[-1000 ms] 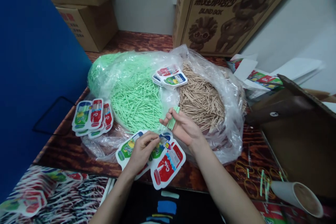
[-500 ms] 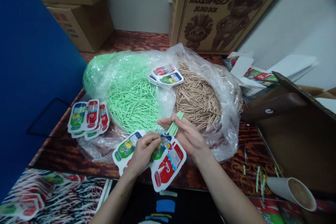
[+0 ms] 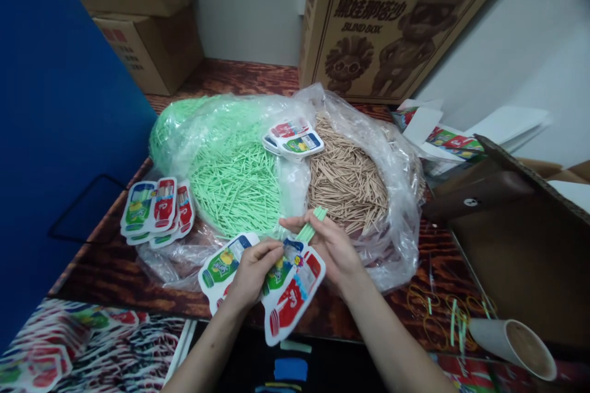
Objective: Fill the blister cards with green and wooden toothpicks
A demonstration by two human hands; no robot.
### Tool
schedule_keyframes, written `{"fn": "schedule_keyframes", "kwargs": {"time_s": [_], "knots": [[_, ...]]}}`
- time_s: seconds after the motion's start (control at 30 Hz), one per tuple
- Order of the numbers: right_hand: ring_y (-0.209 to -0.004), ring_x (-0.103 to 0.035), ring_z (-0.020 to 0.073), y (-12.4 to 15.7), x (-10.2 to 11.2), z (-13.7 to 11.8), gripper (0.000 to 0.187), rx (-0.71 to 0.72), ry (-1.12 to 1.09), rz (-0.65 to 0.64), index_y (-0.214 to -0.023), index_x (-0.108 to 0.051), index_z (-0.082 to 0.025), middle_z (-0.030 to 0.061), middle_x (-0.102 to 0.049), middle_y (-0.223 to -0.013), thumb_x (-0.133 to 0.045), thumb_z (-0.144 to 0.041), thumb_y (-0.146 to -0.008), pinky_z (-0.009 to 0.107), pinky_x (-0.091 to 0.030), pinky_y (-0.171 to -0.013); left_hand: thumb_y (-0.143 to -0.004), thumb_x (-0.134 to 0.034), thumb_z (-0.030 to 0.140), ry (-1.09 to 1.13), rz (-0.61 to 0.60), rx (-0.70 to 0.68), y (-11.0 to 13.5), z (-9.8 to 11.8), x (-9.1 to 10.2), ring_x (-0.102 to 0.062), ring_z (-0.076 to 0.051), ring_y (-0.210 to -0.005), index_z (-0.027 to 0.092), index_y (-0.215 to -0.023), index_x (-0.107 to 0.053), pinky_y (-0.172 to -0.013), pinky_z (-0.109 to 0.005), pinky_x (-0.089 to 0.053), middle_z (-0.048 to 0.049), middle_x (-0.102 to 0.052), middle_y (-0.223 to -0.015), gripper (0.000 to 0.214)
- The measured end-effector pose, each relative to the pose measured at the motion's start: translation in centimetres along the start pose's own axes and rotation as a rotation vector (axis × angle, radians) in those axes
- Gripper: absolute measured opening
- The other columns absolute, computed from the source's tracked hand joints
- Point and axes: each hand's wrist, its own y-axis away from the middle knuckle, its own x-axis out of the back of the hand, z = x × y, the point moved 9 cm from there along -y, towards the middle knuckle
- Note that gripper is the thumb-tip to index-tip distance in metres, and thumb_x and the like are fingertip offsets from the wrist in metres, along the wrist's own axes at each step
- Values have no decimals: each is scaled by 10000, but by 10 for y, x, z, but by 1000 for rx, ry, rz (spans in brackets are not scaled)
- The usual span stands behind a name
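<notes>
My left hand [image 3: 256, 265] pinches a bottle-shaped printed packet [image 3: 291, 304] with a red cola side and a green lemon side. Another such packet [image 3: 224, 263] lies partly beneath that hand. Between the thumb and fingers of my right hand [image 3: 332, 252] is a small bundle of light green sticks [image 3: 312, 225], its lower ends at the packet's top edge. Whether the ends are inside the packet I cannot tell. Behind my hands lie a plastic bag of green sticks [image 3: 233, 187] and a bag of brown sticks [image 3: 348, 178].
Filled packets [image 3: 157, 210] are stacked at the left, and more packets [image 3: 295, 138] rest on the bags. Many packets [image 3: 124, 350] fill the lower left. A paper cup [image 3: 511, 347] lies on its side near rubber bands [image 3: 426, 304]. Cardboard boxes [image 3: 405, 31] stand at the back.
The green sticks and my right hand have shifted very slightly at the packet's top edge. The whole view has moved down a little. Both hands keep their hold.
</notes>
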Motion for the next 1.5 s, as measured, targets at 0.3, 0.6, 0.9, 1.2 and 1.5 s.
{"fn": "schedule_keyframes", "kwargs": {"time_s": [0.3,0.6,0.9,1.2,1.5], "knots": [[-1069,-589,203,30,-31,-30,399,25,576,-193,-1219,-518,-270,48,-605,-1184,-618,-376,-848,342,-465,-904,-842,-602,279,-179,22,-318,-5,46,0,-579,-189,-895,191,-896,-727,-823,-283,-444,-48,-637,-889,162],[-1026,-564,194,39,-51,-59,218,340,1350,-178,-1082,-606,-242,42,-598,-1070,-490,-188,-906,318,-415,-917,-835,-605,284,-185,47,-391,-9,71,-8,-578,-192,-872,179,-834,-715,-807,-285,-453,-53,-629,-863,152],[-818,-543,170,54,-53,-49,300,502,1639,-236,-1009,-632,-215,32,-573,-841,-417,-44,-889,268,-409,-705,-737,-699,288,-209,-93,-169,-2,56,0,-588,-210,-888,193,-907,-717,-784,-294,-474,-54,-648,-912,196],[-880,-504,186,69,-48,-43,188,486,1558,-228,-1014,-605,-191,47,-560,-904,-458,-121,-920,300,-425,-747,-810,-619,305,-443,-493,11,6,40,-28,-515,-152,-680,145,-767,-694,-669,-249,-425,-8,-628,-717,182],[-831,-531,185,64,-31,-47,212,506,1535,-126,-1004,-589,-193,42,-592,-863,-452,-74,-895,297,-411,-734,-695,-731,288,-211,-389,79,2,5,-49,-485,-135,-649,134,-763,-655,-634,-237,-404,7,-590,-685,185]]}}
